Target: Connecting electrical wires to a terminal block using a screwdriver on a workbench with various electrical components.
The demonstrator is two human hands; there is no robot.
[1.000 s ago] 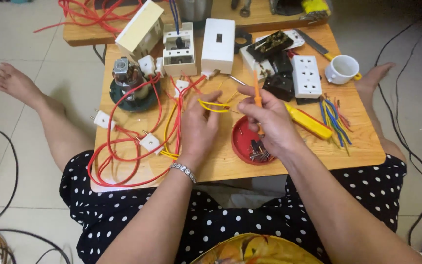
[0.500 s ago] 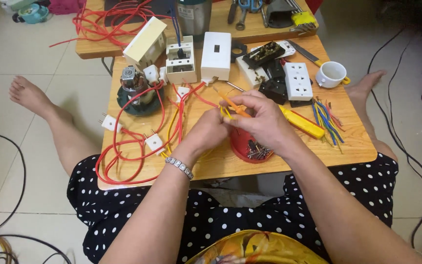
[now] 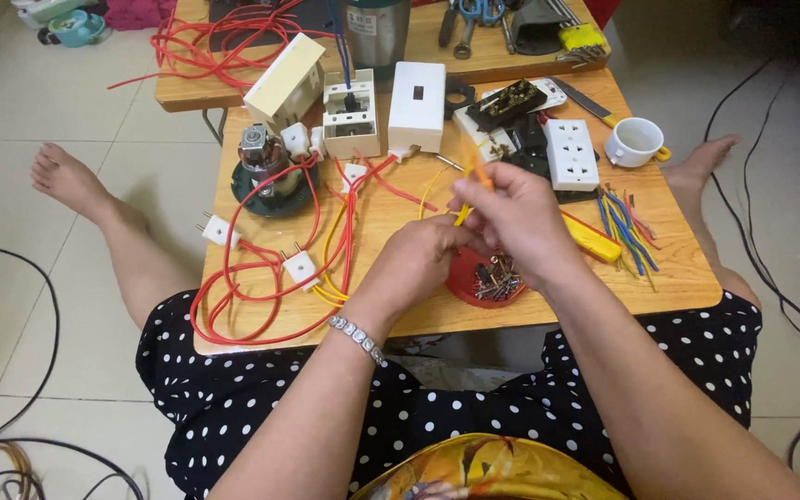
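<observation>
The fingers (image 3: 470, 206) of both hands meet over the middle of the bench (image 3: 418, 319), pinched together on a yellow wire (image 3: 461, 215) that runs between them and loops back toward the far side. The right hand (image 3: 518, 218) is raised a little above the left, knuckles toward the camera, fingers curled around the wire and around a thin orange tool (image 3: 480, 171) whose tip sticks up past them; what kind of tool it is cannot be told. The left hand (image 3: 416, 262) comes in from below with the wrist bent, a silver bracelet (image 3: 357, 336) on it, its fingers clenched on the lower end of the same wire. Just under the hands, near the front edge of the bench, sits a red dish (image 3: 463, 287) holding a small heap of screws (image 3: 495, 276) and other metal bits. At the far right corner stands a white cup (image 3: 636, 141); what is in it cannot be seen. Beside the right hand lies a yellow tool handle (image 3: 594, 240), then a bunch of short coloured wires (image 3: 628, 222). Red wire (image 3: 233, 296) with white plugs loops over the left half of the bench, and white sockets and boxes stand along the far edge.
</observation>
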